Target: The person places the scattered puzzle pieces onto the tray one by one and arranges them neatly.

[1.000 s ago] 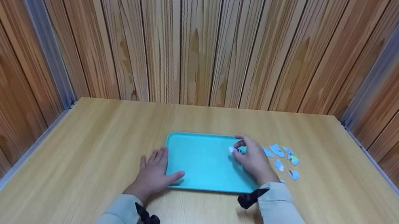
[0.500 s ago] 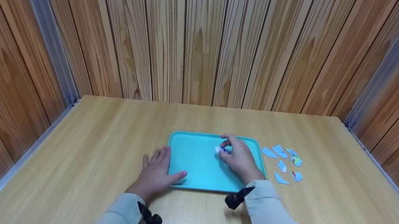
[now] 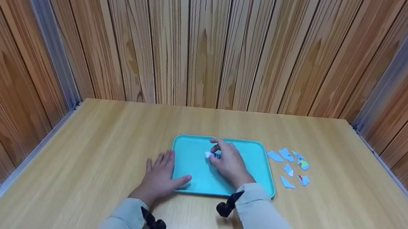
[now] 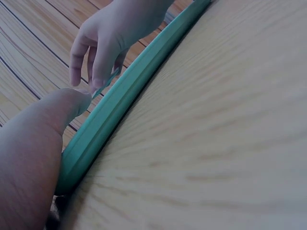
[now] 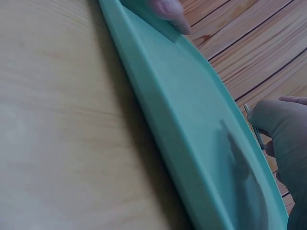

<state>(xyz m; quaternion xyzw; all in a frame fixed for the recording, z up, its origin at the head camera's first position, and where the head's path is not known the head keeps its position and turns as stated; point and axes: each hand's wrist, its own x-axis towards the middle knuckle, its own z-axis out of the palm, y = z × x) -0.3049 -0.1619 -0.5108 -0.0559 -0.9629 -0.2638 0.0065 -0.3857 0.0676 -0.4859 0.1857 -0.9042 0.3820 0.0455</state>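
Piece [image 3: 208, 154], small and thin, hangs above the turquoise tray [image 3: 254, 161], pinched by the right hand [image 3: 231, 164]; the left hand [image 3: 160, 177] lies spread at the tray's left edge. I'd keep that pinch light, lower the piece flat, and hold the tray steady.

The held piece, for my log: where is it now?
In the head view, the held piece is pinched by the right hand above the tray, left of the loose pieces.

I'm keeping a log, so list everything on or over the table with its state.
Tray, flat on the table, open side up.
Small piece, pinched, raised off the tray.
Right hand, pinching that piece.
Left hand, thumb stretched over the tray's rim.
Loose pieces, scattered on the table.
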